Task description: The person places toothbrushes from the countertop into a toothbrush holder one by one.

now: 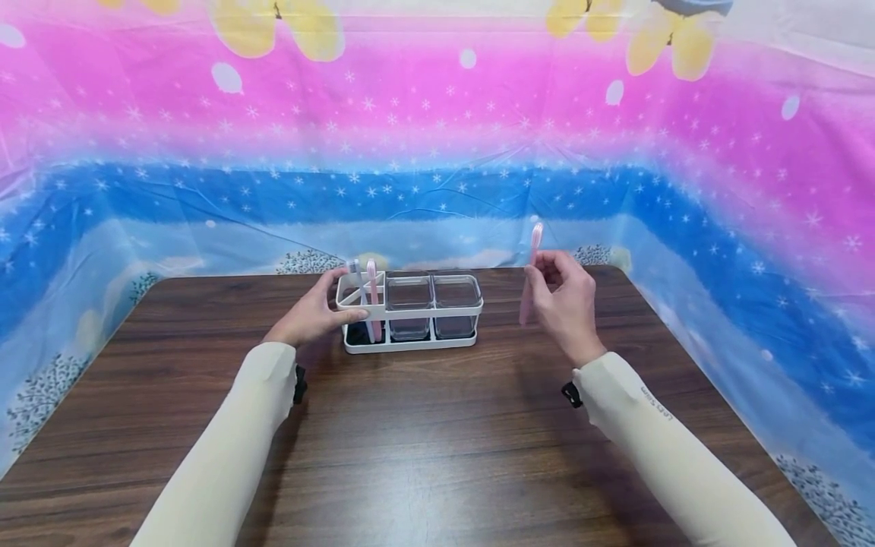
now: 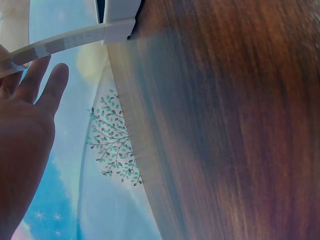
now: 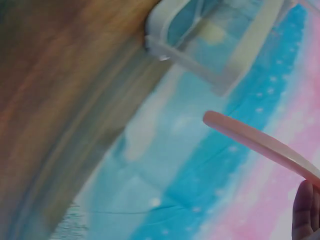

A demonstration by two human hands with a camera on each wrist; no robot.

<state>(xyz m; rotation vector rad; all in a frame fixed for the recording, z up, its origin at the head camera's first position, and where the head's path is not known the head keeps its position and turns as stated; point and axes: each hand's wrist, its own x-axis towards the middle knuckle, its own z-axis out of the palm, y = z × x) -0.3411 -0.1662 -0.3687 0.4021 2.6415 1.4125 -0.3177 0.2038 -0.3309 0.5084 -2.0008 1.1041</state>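
A white toothbrush holder (image 1: 410, 346) stands on the table, its left end gripped by my left hand (image 1: 311, 313), with the thumb across the front rail. A pale toothbrush (image 1: 355, 267) and a pink toothbrush (image 1: 373, 285) stand upright in its divided left section. Two clear cups (image 1: 409, 327) fill the other sections. To the right of the holder, my right hand (image 1: 569, 304) pinches another pink toothbrush (image 1: 536, 241) above the table, bristle end up. The right wrist view shows its handle (image 3: 260, 142) apart from the holder's frame (image 3: 252, 42).
The brown wooden table (image 1: 410, 456) reaches to a patterned cloth (image 1: 437, 190) hanging behind it and along both sides. The holder stands near the table's back edge. A black wrist strap (image 1: 571, 394) shows at the right sleeve.
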